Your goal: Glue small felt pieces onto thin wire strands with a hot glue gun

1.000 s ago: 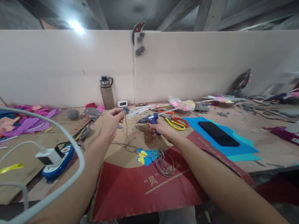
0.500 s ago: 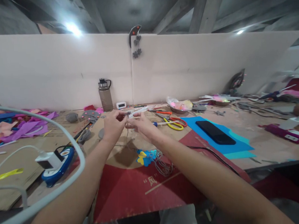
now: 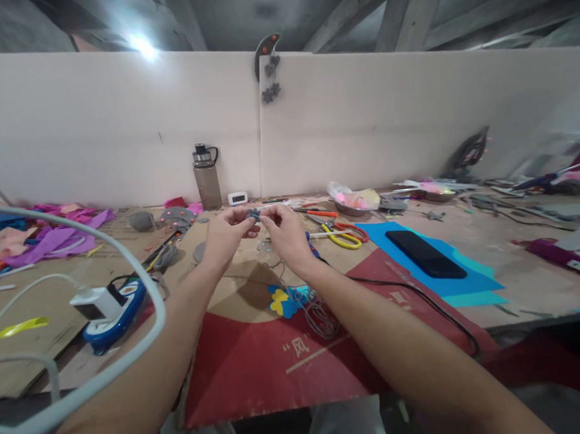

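My left hand point(image 3: 229, 238) and my right hand point(image 3: 287, 238) meet over the cardboard, both closed in a pinch. Between their fingertips is a small dark grey felt piece point(image 3: 253, 214); its exact shape is hard to make out. Thin grey cord point(image 3: 322, 316) lies in a loose tangle below, with a strand rising towards the hands. Beside the tangle are blue and yellow flower-shaped cutouts point(image 3: 279, 302). A blue-handled tool point(image 3: 313, 247) with a black cable is partly hidden behind my right hand.
Scissors with yellow and red handles point(image 3: 342, 237) lie right of my hands. A black phone point(image 3: 425, 254) rests on blue sheets point(image 3: 468, 285). At left are a power strip point(image 3: 115, 317) and an arching white cable point(image 3: 150, 282). A bottle point(image 3: 206, 179) stands at the back.
My fingertips have come together on the small grey piece, which now shows between both hands. A white thing by my right hand is no longer visible there. The view has shifted slightly.
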`<state>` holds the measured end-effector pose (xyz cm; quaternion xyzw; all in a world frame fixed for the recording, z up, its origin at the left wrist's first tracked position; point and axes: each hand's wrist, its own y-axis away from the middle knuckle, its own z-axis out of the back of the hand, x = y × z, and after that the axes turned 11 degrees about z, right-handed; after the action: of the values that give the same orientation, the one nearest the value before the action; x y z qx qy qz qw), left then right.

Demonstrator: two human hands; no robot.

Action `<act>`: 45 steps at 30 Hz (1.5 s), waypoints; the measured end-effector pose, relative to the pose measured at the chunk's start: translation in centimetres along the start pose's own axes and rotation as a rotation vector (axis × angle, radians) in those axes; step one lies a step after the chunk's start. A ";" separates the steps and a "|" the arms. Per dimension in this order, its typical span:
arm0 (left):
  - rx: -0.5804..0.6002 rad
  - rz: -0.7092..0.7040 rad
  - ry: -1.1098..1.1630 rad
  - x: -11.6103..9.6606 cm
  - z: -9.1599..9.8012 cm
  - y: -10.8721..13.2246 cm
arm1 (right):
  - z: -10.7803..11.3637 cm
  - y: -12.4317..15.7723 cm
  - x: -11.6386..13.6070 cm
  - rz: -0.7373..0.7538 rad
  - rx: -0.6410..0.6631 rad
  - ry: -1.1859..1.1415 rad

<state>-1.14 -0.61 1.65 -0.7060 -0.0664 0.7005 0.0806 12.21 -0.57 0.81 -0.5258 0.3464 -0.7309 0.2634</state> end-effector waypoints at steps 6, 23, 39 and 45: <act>0.053 0.023 0.018 -0.3 -0.3 0.3 | 0.5 0.0 -0.3 -0.014 0.013 0.076; 0.018 0.014 -0.041 -0.8 -0.6 0.8 | 0.6 -0.1 0.0 -0.010 0.056 0.141; -0.044 -0.051 -0.186 -1.6 -1.0 1.7 | 0.9 0.0 0.4 -0.011 0.076 0.099; -0.041 -0.009 -0.108 -1.3 -1.0 1.3 | 0.9 0.0 0.4 0.009 0.085 0.081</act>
<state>-0.22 -2.17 2.65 -0.6684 -0.0881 0.7356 0.0655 12.93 -1.08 1.20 -0.4826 0.3275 -0.7645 0.2745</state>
